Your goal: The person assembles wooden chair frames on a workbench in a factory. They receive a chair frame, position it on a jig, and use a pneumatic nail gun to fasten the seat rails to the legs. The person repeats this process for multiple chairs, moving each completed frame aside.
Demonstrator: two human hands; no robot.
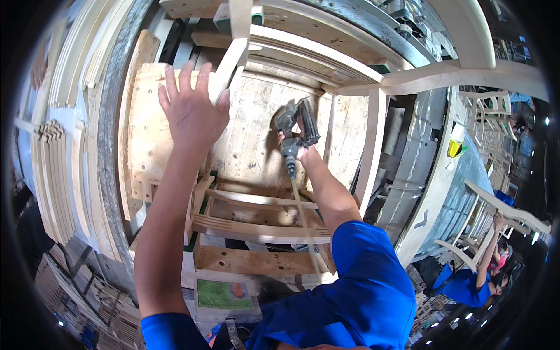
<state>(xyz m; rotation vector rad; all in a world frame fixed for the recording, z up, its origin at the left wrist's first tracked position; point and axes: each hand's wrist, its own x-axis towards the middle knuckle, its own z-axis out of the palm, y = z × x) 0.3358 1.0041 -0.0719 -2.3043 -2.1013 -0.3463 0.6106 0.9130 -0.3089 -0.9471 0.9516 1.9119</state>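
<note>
A black pneumatic nail gun (304, 119) is gripped in my right hand (305, 153), over the plank surface inside a pale wooden chair frame (367, 151). From its handle a yellowish air hose (303, 219) runs back toward my body. My left hand (194, 114) has its fingers spread, with the thumb beside an upright wooden rail (230, 61) of the frame. Beneath that hand lies a light wooden board (153, 125) dotted with holes; whether the palm presses on it I cannot tell. Slatted curved rails (256, 227) cross the near end of the frame.
Stacks of thin wooden strips (55, 181) lie at the left, past a metal edge. On the near side sits a clear box with a green label (223, 293). A yellow object (454, 149) rests to the right. Beyond it, a co-worker in blue (466, 286) handles a chair part.
</note>
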